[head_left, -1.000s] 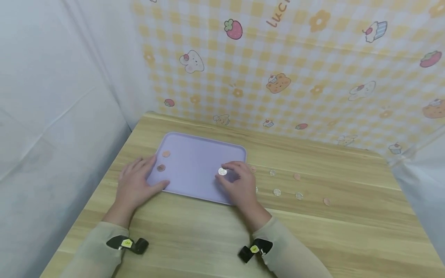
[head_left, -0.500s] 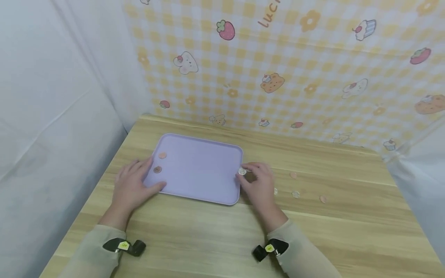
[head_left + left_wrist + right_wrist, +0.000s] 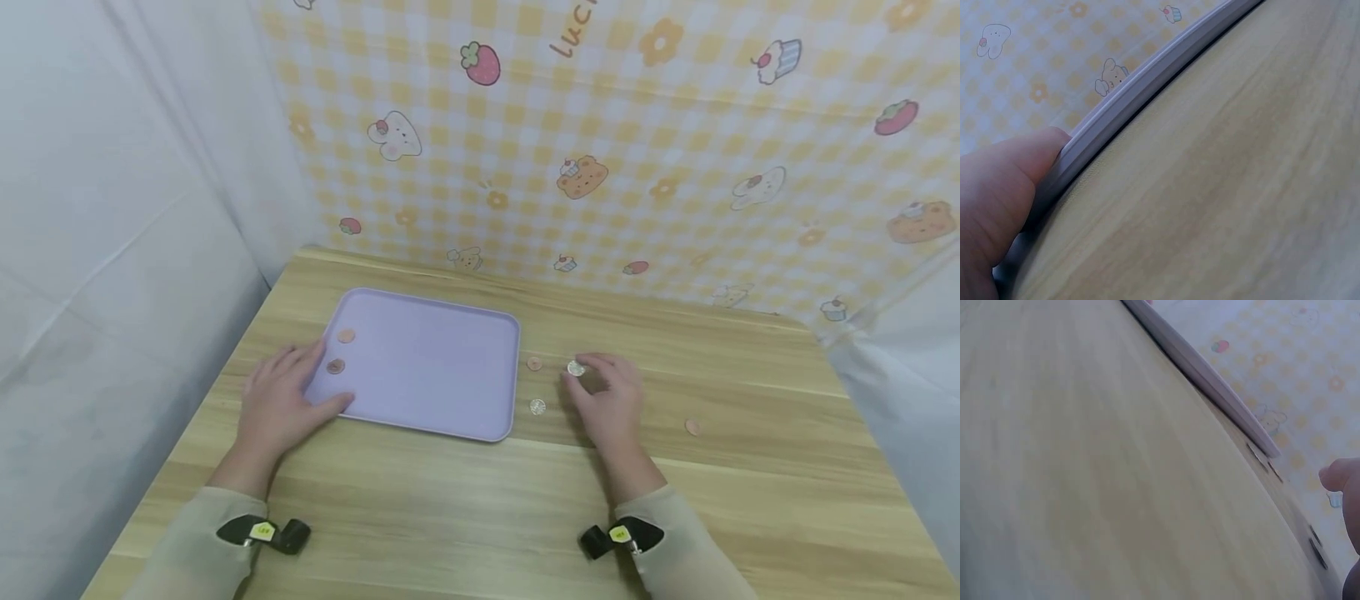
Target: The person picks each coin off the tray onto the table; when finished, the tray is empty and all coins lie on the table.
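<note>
Between thumb and index fingertips, my right hand [image 3: 611,404] pinches a silver coin [image 3: 575,367], to the right of a shallow lilac tray [image 3: 427,367]. In the right wrist view only part of that hand [image 3: 1347,487] shows, and the held coin is out of sight. My left hand [image 3: 279,396] rests at the tray's near left corner, fingers on the left rim and thumb along the near rim. In the left wrist view the thumb [image 3: 1035,153] touches the tray's edge [image 3: 1129,103]. Two copper-coloured coins lie in the tray, an upper one [image 3: 346,336] and a lower one [image 3: 335,366].
Right of the tray, a copper coin [image 3: 534,363] and a silver coin [image 3: 537,407] lie on the wooden table [image 3: 450,517]. Another copper coin [image 3: 692,427] is farther right. My right hand hides part of the table. A yellow checked cloth [image 3: 525,125] hangs behind.
My right hand has moved right, from over the tray to over the table, still pinching the silver coin. The left hand stays on the tray; the head view has shifted slightly.
</note>
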`<act>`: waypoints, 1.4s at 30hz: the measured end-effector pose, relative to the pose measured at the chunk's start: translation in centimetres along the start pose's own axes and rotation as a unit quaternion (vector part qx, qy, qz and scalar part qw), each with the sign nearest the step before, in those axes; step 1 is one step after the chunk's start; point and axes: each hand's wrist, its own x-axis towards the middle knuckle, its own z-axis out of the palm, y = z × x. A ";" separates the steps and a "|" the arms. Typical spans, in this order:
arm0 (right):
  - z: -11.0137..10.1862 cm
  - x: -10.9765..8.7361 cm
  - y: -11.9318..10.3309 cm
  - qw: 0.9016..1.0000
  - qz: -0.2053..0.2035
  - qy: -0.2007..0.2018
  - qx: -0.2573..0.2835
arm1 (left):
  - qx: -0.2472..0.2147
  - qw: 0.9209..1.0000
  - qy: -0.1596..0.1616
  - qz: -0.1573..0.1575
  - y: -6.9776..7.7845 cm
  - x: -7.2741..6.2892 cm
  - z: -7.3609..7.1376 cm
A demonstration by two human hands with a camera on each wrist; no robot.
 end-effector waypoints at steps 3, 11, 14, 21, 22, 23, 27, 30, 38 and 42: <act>-0.7 0.1 0.6 1.000 0.005 0.002 -0.006 | 0.001 1.000 0.001 0.000 0.1 0.0 0.1; -2.5 0.2 2.2 1.000 0.014 0.011 -0.022 | 0.003 1.000 0.000 -0.004 0.3 -0.1 0.2; -3.5 0.2 2.8 0.999 0.033 0.013 -0.033 | 0.003 1.000 -0.001 -0.005 0.4 -0.2 0.2; -6.3 0.4 4.7 0.991 0.098 0.030 -0.083 | 0.005 1.000 0.000 -0.009 0.7 -0.4 0.0; -6.7 0.4 5.0 0.989 0.109 0.031 -0.093 | 0.007 1.000 0.002 -0.008 0.6 -0.4 0.0; -7.2 0.4 5.3 0.987 0.121 0.032 -0.098 | 0.007 1.000 0.002 -0.008 0.6 -0.4 0.0; -8.9 0.2 6.6 0.982 0.147 0.034 -0.116 | 0.011 1.000 0.005 -0.009 0.6 -0.5 0.1; -10.4 0.2 7.6 0.976 0.167 0.031 -0.134 | 0.011 1.000 0.004 -0.011 0.6 -0.6 0.1; -12.7 0.8 8.5 0.947 0.282 -0.014 -0.152 | 0.012 1.000 0.003 -0.008 0.8 -0.6 -0.1; -12.7 1.0 8.5 0.949 0.266 -0.036 -0.166 | 0.011 1.000 0.003 -0.006 0.8 -0.6 0.0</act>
